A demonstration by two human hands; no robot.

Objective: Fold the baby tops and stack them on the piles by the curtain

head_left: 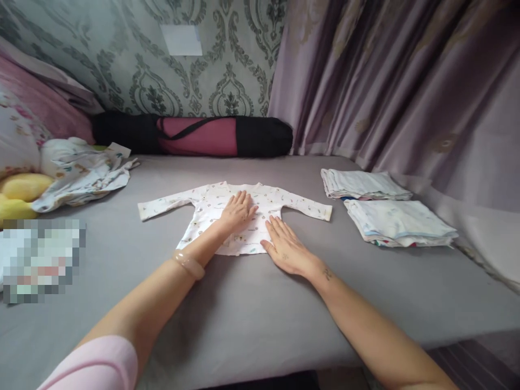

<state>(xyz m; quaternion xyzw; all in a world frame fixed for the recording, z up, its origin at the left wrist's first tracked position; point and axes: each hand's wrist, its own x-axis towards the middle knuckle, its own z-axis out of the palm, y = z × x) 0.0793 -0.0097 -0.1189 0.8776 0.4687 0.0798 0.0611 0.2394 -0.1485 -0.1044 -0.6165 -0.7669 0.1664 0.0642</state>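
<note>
Both hands lay flat, fingers together, on the small shirt (233, 214) spread mid-bed (252, 314): left hand (238, 212) on its chest, right hand (286, 246) at its hem.

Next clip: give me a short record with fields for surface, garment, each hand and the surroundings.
surface: grey sheet
garment: baby top, white, printed, laid flat, sleeves spread
left hand: open, flat on the top's middle
right hand: open, fingers on its lower right edge
right side: far folded stack, near folded stack
left side: loose clothes pile
back: rolled bag
</note>
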